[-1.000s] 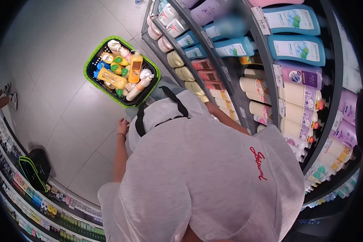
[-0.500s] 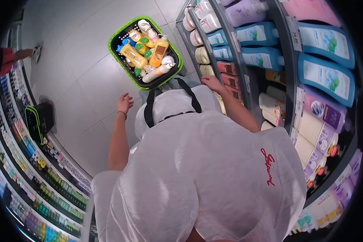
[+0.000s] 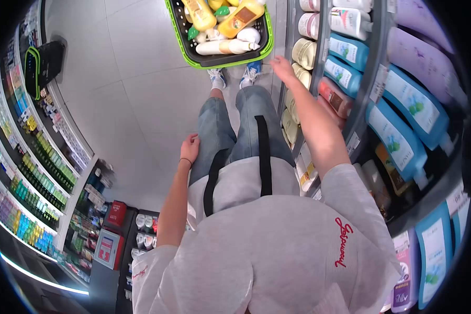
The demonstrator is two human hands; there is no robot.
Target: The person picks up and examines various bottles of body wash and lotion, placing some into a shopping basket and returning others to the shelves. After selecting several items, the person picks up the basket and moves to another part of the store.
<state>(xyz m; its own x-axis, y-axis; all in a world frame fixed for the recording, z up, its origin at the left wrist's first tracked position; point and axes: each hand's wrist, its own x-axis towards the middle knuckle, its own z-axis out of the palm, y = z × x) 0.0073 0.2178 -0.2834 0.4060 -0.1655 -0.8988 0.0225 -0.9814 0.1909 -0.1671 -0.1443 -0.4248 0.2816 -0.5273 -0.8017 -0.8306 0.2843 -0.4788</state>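
Note:
My left hand point(image 3: 190, 148) hangs beside my left thigh, its fingers loosely curled and partly hidden, touching no product that shows. Out in front, my right hand point(image 3: 282, 68) is near the right shelf's cream-lidded jars point(image 3: 303, 53) and to the right of a basket. What its fingers do is too small to tell. The black basket with a green rim point(image 3: 270, 39) stands on the floor ahead of my shoes, filled with yellow and orange bottles point(image 3: 241, 18) and a white bottle point(image 3: 226, 47) lying across the near end.
Shelves with blue bottles point(image 3: 397, 137), purple bottles point(image 3: 421, 65) and pink bottles point(image 3: 336, 98) run close along my right. Another black and green basket point(image 3: 33, 73) is at the left shelves. A red box point(image 3: 116, 213) stands at lower left. Grey floor tiles point(image 3: 146, 104) lie between.
The view has shifted, so the basket now appears higher and my legs and shoes show. My right hand appears farther up, by the jars. The other person's leg at left is out of view.

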